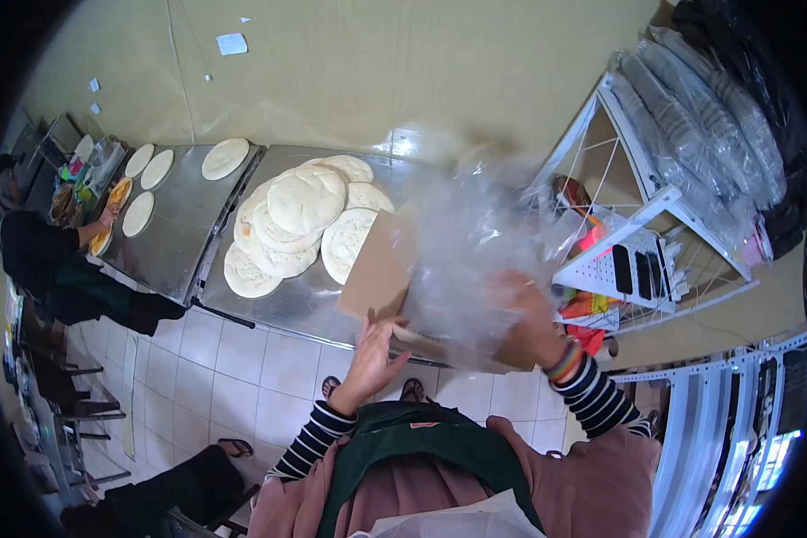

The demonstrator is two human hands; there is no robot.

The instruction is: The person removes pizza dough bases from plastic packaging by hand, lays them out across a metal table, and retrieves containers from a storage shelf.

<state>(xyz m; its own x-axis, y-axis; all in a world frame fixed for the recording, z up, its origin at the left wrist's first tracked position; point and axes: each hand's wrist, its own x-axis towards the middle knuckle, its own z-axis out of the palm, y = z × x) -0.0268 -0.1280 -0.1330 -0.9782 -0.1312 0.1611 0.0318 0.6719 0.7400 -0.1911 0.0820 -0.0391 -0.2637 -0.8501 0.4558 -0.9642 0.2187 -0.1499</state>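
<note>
A cardboard box (pixel 379 269) stands at the front of the metal table, its left flap raised. My left hand (pixel 374 360) grips its near left edge, thumb apart. Over the box is a large clear plastic bag (pixel 475 242), smeared by motion and hiding most of the box's inside. My right hand (pixel 531 318) is on the near right side of the bag and appears to grip it, though its fingers are blurred and partly covered by plastic. Left of the box, several round flat breads (pixel 307 199) lie in an overlapping heap.
A second metal table (pixel 172 242) on the left carries more flat breads (pixel 224 159). Another person (pixel 58 269) works there, a hand at a topped bread. At right, a white rack (pixel 668 202) holds plastic-wrapped stacks (pixel 690 125). Another person's dark clothing (pixel 179 493) shows at lower left.
</note>
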